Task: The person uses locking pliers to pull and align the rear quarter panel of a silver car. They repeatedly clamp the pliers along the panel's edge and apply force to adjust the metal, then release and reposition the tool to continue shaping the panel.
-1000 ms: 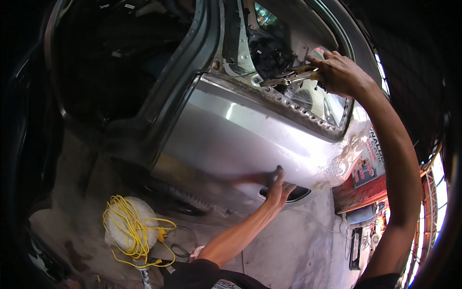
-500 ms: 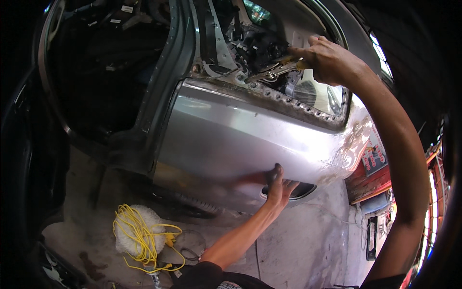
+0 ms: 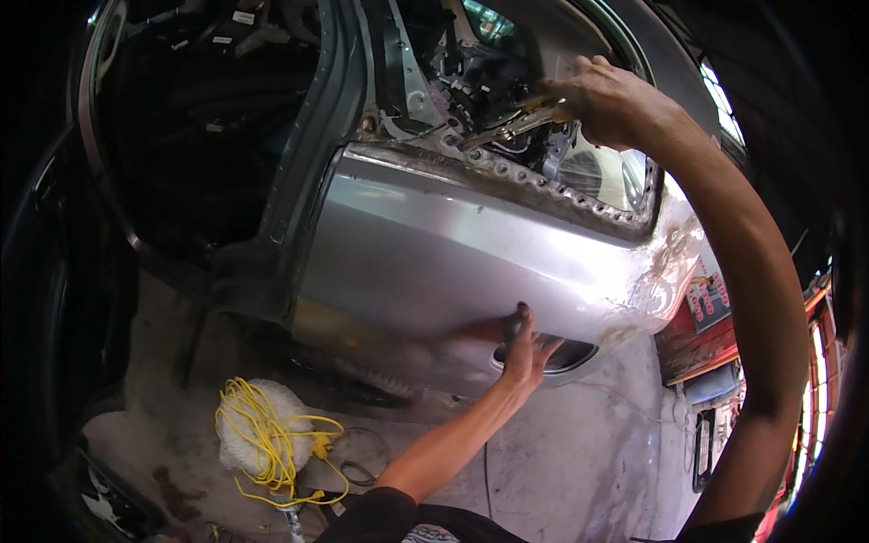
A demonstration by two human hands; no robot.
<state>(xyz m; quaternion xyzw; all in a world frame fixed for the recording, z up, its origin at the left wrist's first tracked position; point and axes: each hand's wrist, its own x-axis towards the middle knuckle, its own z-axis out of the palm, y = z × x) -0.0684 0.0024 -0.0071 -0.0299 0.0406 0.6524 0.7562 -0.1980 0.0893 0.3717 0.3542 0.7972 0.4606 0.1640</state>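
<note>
My right hand is closed around the handles of metal pliers with yellowish grips. The pliers reach left, their jaws at the hole-lined flange of the rear side window opening. Below, my left hand rests on the silver car side panel. Its thumb points up along the metal and its fingers are spread over the round opening; their tips are partly hidden. Bare, scuffed metal shows at the panel's right end.
An open doorway lies to the left of the panel. On the floor stand a white fluffy polishing pad and a tangled yellow cord. A thin dark cable trails nearby. A red cabinet is at the right.
The view has shifted slightly. My right hand and the pliers have moved a little up and left along the flange; my left hand stays on the panel.
</note>
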